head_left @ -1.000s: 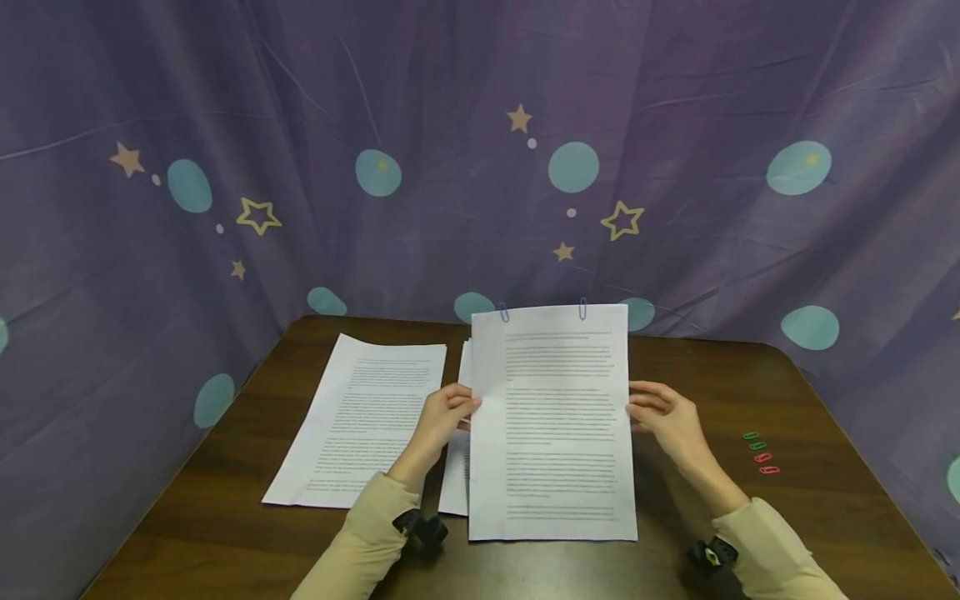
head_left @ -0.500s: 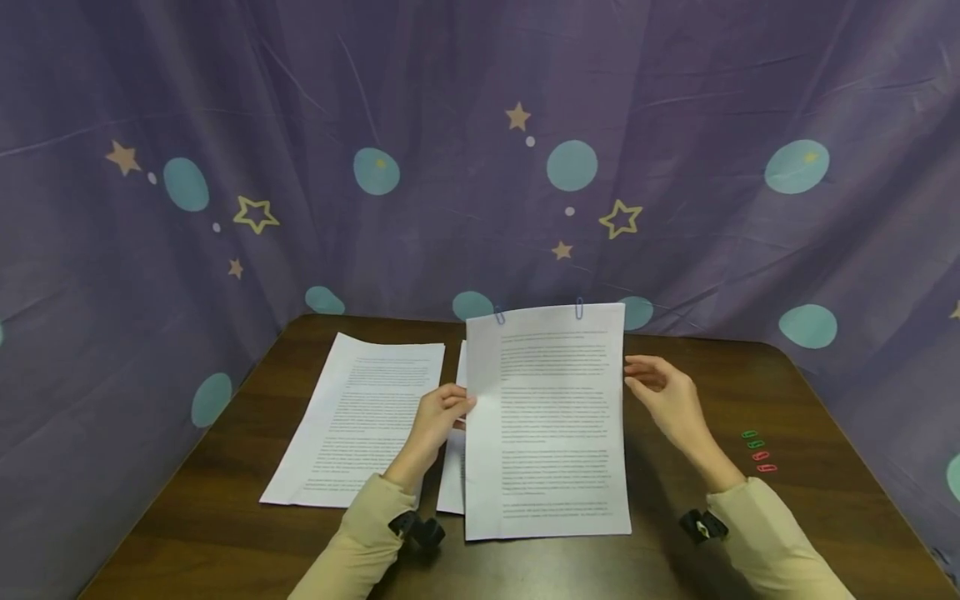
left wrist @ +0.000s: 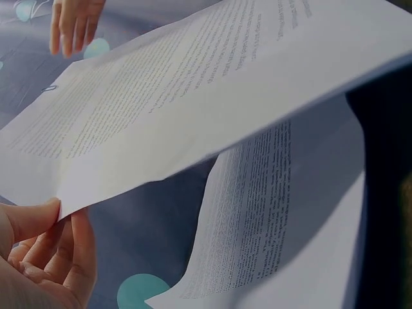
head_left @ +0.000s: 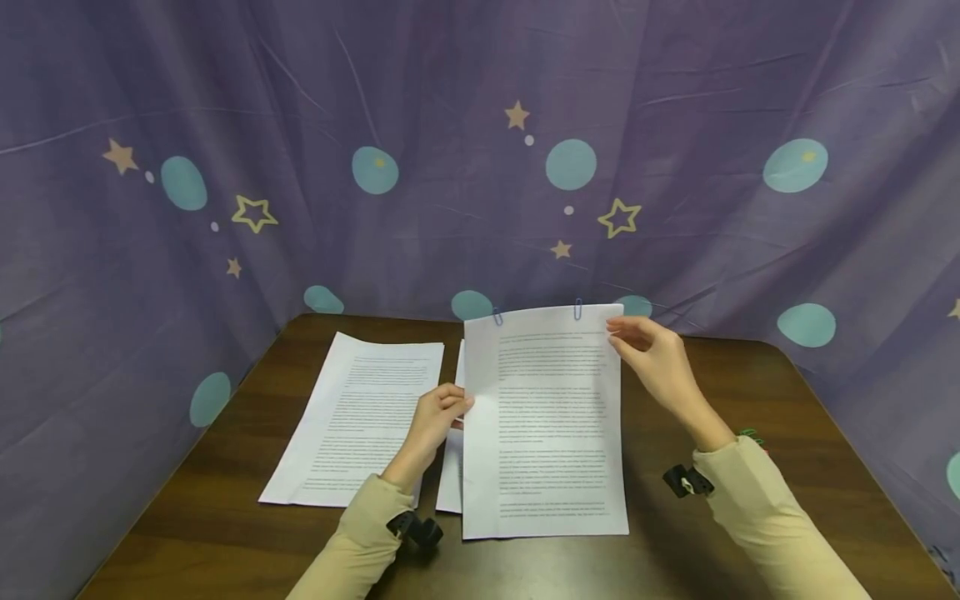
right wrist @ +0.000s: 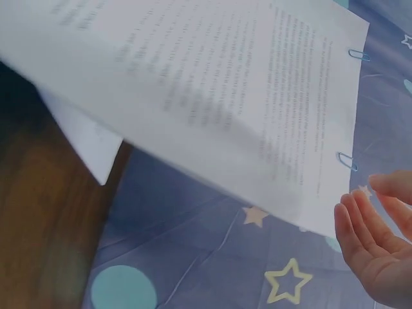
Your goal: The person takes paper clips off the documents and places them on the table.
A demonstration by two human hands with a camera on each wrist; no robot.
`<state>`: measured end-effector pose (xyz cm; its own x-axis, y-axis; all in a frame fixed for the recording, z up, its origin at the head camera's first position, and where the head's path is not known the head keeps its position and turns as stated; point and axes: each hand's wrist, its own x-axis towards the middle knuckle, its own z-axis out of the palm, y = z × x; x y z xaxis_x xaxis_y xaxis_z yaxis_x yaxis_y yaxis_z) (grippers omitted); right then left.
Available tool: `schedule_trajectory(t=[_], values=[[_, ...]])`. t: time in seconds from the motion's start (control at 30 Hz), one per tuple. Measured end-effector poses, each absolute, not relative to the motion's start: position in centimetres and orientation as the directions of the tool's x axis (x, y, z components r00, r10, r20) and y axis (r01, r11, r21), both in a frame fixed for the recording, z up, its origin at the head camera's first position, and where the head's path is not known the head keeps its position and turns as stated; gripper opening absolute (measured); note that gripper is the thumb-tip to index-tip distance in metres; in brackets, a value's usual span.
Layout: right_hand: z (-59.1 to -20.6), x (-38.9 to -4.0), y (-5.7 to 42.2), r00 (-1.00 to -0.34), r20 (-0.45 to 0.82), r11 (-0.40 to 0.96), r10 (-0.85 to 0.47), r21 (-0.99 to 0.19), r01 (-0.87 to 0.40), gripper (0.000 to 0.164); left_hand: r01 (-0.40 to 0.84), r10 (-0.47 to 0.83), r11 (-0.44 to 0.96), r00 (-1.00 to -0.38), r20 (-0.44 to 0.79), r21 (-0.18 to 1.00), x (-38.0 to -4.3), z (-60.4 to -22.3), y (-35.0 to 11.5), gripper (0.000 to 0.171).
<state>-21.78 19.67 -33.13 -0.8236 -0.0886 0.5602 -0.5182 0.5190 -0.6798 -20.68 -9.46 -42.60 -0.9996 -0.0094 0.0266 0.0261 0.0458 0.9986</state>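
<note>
My left hand (head_left: 437,415) pinches the left edge of a printed paper stack (head_left: 555,425), thumb in front and fingers behind. The stack stands tilted up over the table, facing me. Two blue paper clips sit on its top edge, a left clip (head_left: 497,317) and a right clip (head_left: 577,309). My right hand (head_left: 662,362) is at the upper right corner, thumb and fingers apart. In the right wrist view the right hand (right wrist: 380,238) shows beside that corner, below the nearer blue clip (right wrist: 347,161), holding nothing.
Another printed stack (head_left: 375,425) lies on the wooden table (head_left: 217,508) at left. More paper (head_left: 452,475) shows partly behind the raised stack. Green paper clips (head_left: 750,435) at right are mostly covered by my right sleeve (head_left: 757,492). A purple curtain (head_left: 465,100) hangs behind.
My right hand has let go of the stack's right edge and moved up to its upper right corner. The left hand keeps its pinch; the stack has shifted slightly left.
</note>
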Motion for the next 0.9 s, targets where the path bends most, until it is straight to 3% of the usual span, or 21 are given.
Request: schedule_trajectory(t=[0.4,0.9], values=[[-31.1,-22.9,18.2,-0.821,0.559,0.555,-0.121,-0.647,-0.522,0.024,0.037,0.005,0.042,-0.999,0.037,0.998,-19.4,-40.8,-9.5,0.011],[-30.5,-23.8,17.2,-0.831,0.543,0.564,-0.121,-0.651,-0.508,0.024,0.07,-0.009,0.045,-0.997,0.07,0.997,-20.5,-42.8,-9.6,0.014]])
